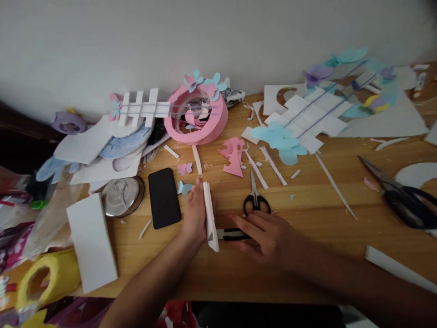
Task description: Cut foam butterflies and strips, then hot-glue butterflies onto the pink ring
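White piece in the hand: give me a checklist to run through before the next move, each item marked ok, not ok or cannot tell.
1. Left hand grips the white piece: ok.
2. Right hand is on the black-handled cutting tool: ok.
3. Tool's blade is at the piece's near end: ok, though how deep it reaches is cannot tell.
4. Left fingers behind the piece are out of the blade's line: cannot tell, partly hidden.
5. Small scissors are well away from the right hand: not ok, their handles lie right by its fingers.
6. Phone is apart from the blade: ok.
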`<state>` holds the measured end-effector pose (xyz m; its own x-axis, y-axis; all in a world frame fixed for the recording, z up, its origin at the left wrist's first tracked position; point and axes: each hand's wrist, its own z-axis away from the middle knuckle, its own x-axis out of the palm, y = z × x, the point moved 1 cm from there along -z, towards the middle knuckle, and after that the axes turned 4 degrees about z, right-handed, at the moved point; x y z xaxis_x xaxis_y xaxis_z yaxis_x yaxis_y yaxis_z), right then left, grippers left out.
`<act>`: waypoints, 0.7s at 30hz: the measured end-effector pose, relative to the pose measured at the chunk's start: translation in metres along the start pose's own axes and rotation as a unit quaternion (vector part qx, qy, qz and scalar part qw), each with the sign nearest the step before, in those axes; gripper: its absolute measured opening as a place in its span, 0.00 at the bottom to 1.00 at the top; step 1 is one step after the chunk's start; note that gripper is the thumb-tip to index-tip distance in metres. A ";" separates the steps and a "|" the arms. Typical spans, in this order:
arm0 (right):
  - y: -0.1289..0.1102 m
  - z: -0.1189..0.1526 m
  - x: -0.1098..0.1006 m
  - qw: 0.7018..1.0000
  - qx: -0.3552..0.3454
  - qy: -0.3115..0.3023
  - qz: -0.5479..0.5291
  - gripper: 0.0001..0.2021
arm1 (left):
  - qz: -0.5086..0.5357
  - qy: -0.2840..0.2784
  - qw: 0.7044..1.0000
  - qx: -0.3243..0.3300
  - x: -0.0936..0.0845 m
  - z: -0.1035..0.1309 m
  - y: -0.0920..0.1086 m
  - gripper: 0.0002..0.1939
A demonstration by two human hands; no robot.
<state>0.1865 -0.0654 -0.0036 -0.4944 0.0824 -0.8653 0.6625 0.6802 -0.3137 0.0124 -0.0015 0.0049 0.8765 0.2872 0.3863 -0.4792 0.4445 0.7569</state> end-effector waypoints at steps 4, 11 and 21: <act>0.000 -0.002 0.000 1.000 0.003 0.018 -0.007 0.20 | 0.008 0.005 1.000 -0.003 -0.001 0.000 0.002 0.27; -0.003 -0.002 -0.001 1.000 -0.016 0.023 -0.010 0.20 | 0.041 0.009 0.999 0.003 -0.005 -0.004 0.007 0.25; -0.014 0.004 0.006 0.996 -0.043 0.019 -0.073 0.23 | 0.168 -0.010 0.984 0.059 -0.008 -0.016 0.030 0.20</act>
<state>0.1769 -0.0776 -0.0058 -0.6042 0.0047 -0.7968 0.5321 0.7468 -0.3990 -0.0101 0.0228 0.0162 0.6713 0.3832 0.6345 -0.7341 0.2253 0.6406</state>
